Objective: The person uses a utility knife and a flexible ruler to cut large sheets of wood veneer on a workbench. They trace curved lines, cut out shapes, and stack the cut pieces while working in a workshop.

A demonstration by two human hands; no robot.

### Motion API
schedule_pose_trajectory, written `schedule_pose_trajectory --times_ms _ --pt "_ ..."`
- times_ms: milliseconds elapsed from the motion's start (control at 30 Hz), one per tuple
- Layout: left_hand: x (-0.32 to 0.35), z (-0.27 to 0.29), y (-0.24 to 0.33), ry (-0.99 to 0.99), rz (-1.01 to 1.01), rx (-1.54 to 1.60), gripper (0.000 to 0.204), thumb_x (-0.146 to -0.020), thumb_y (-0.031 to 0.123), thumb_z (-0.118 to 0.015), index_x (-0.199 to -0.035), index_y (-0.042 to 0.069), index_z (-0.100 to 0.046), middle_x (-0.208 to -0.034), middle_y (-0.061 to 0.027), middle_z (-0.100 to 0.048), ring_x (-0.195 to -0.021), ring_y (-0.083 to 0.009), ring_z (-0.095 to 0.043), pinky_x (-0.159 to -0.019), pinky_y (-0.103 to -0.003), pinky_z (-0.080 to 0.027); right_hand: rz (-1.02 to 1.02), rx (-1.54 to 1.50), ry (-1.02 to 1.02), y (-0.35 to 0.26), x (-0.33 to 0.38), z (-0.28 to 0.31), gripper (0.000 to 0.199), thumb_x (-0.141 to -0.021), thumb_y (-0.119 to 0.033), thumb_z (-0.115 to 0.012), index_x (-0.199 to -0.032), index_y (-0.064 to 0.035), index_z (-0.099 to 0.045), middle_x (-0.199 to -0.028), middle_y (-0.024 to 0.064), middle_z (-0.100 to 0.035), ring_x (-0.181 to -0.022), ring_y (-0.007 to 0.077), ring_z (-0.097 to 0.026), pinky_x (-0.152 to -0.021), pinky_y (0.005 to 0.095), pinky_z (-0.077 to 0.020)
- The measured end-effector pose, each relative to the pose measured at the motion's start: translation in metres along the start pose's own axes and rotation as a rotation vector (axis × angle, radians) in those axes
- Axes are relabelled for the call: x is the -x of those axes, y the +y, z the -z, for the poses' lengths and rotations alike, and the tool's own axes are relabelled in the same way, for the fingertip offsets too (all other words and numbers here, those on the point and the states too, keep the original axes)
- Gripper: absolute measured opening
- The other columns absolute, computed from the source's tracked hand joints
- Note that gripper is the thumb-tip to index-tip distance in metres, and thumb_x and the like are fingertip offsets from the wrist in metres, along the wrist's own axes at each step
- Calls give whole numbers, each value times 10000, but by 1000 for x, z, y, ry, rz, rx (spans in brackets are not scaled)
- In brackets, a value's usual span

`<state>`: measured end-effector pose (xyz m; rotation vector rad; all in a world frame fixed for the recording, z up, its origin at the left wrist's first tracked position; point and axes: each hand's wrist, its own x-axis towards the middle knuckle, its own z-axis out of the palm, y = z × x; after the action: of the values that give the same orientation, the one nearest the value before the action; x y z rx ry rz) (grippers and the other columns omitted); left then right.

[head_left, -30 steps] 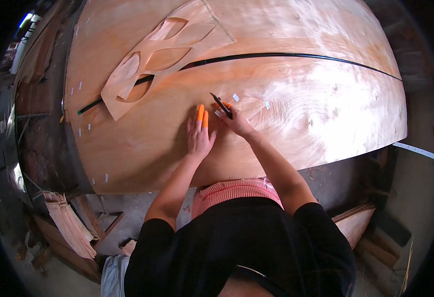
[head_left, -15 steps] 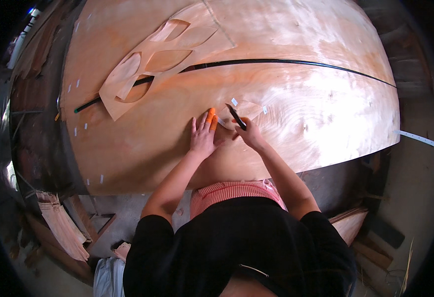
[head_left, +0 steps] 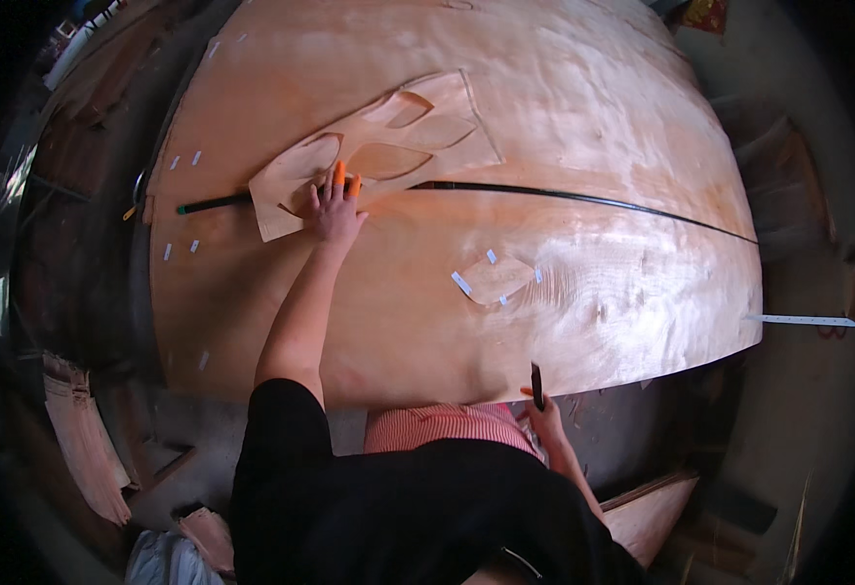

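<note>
From my distant seat I see the left hand (head_left: pixel 338 207) over the lower left part of a thin tan veneer sheet with leaf-shaped cutouts (head_left: pixel 369 133), toward the left edge of a broad table faced with pale brown wood (head_left: pixel 398 331). Its grip is loose, fingers spread, and I judge that it steadies the sheet, which lies slantwise across a long, glossy black strip (head_left: pixel 583 202). How hard it presses I cannot tell.

At the table's near edge, the right hand (head_left: pixel 544 417) is closed around a slim black cutter-like tool (head_left: pixel 536 387). The tip points toward the far edge, probably to keep it away from the body. Both hands wear orange finger covers (head_left: pixel 339 174), likely as protection.

Between the black strip and the near edge lies a leaf-shaped tan veneer patch (head_left: pixel 497 281), well apart from both hands. Small white tape strips (head_left: pixel 460 283) sit around its outline, presumably to stop it shifting against the wood beneath.
</note>
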<state>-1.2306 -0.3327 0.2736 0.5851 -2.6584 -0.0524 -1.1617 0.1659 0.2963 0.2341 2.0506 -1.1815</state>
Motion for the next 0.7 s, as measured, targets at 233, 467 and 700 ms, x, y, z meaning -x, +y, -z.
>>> schedule_pose_trajectory --times_ms 233,467,700 --pt "-15 13 -54 204 98 203 137 -772 206 -529 -829 113 -613 -842 -57 -601 -819 -222 -551 -745 -347 -416 -35 -12 57 30 55 -26 248 -817 -186 -486 -1034 -68 -512 -578 45 -581 -377 30 -332 -355 175 -252" --pt "58 152 -50 412 140 745 133 -781 118 -550 -891 72 -610 -790 -98 -606 -675 -221 -581 -593 -278 -448 142 91 3 56 66 -62 231 -809 -170 -495 -1011 -58 -514 -597 54 -593 -396 30 -350 -360 184 -256" --pt "249 275 -65 502 191 839 154 -774 19 -546 -919 6 -596 -855 -98 -615 -761 -166 -584 -684 -253 -446 259 84 -232 104 90 -125 180 -815 -81 -466 -966 -5 -529 -719 60 -575 -541 120 -515 -512 231 -381"
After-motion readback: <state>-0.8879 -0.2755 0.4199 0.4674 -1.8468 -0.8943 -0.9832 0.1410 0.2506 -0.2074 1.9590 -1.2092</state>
